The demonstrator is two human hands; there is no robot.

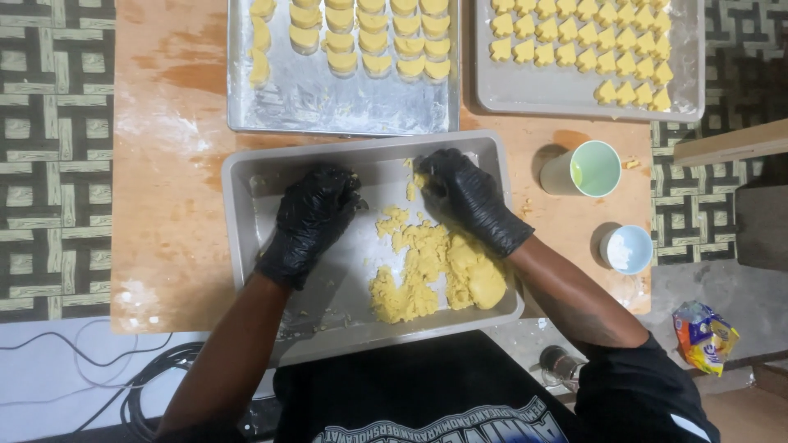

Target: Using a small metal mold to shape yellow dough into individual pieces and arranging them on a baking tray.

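Observation:
Both my hands wear black gloves and work inside a grey metal baking pan [238,176] on a wooden board. My left hand [316,217] is curled over the pan's bare floor at the upper middle, and I cannot see what lies under its fingers. My right hand [468,197] is bunched near the pan's far right corner, fingers pressing on small crumbs of yellow dough [413,187]. A large lump of crumbly yellow dough [439,271] fills the pan's lower right, just below my right wrist.
Two trays sit beyond the pan: a left tray [328,102] with round yellow dough pieces and a right tray [558,98] with small star-like pieces. A green cup [587,168] and a small blue cup [625,248] stand at the right. A snack wrapper [704,335] lies lower right.

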